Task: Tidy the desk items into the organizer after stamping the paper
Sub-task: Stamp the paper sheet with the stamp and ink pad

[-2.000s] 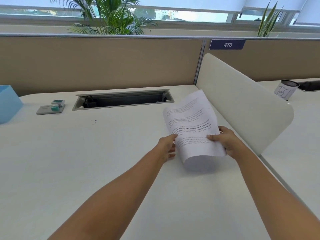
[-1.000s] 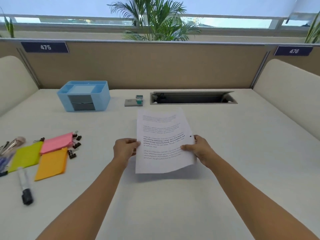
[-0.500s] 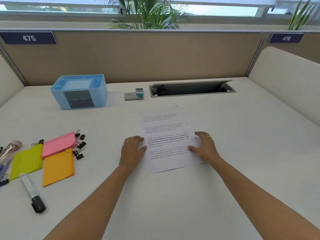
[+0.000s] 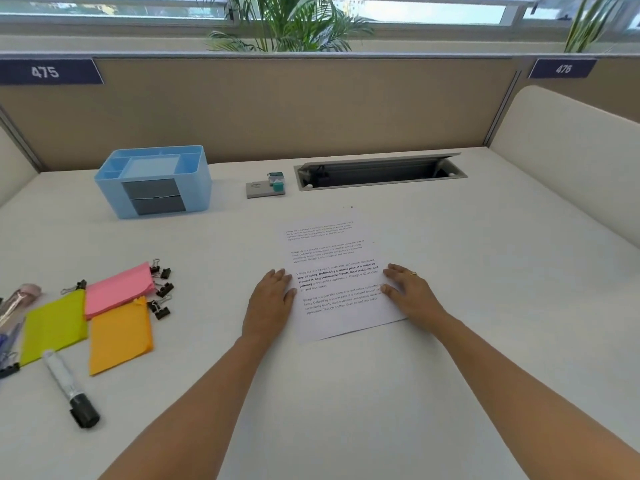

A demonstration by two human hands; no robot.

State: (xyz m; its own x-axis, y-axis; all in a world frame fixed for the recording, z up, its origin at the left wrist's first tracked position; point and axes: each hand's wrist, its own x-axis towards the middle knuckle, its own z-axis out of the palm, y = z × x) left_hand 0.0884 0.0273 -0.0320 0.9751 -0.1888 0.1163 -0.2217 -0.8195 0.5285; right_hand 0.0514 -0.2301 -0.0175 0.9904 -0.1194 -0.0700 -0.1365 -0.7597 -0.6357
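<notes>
Two bare hands lie flat on a printed sheet of paper point(image 4: 334, 268), which rests face up on the white desk point(image 4: 485, 306). The left hand point(image 4: 273, 303) presses the sheet's left edge with straight fingers held close together. The right hand point(image 4: 410, 294), with a ring on one finger, presses the right edge with fingers straight and slightly spread. Neither hand curls round anything.

Taking the sheet as the dial's centre, the blue desk organizer point(image 4: 156, 181) stands upright at 10 o'clock, near the back partition point(image 4: 277, 109), with open top compartments and two grey drawers in its front. At 11 o'clock, between the organizer and the cable hatch point(image 4: 379, 171), a small green-and-white stamp point(image 4: 275, 178) sits at the right end of a flat grey pad point(image 4: 258, 190). The hatch is at 1 o'clock, with its lid tilted up.

At 9 o'clock lies a pink sticky-note pad point(image 4: 119, 289). An orange pad point(image 4: 119, 336) lies just nearer the person, and a yellow-green pad point(image 4: 53, 325) lies beside both on the far side. Black binder clips point(image 4: 164, 289) are scattered around the ends of the pink pad. At 8 o'clock a marker point(image 4: 71, 388) lies on the desk, its black cap toward the person. Some pens point(image 4: 14, 306) sit at the frame's edge past the pads, blurred and partly cut off.

The partition carries number plates 475 point(image 4: 45, 71) and 476 point(image 4: 563, 68), and a palm plant point(image 4: 291, 26) rises behind it
</notes>
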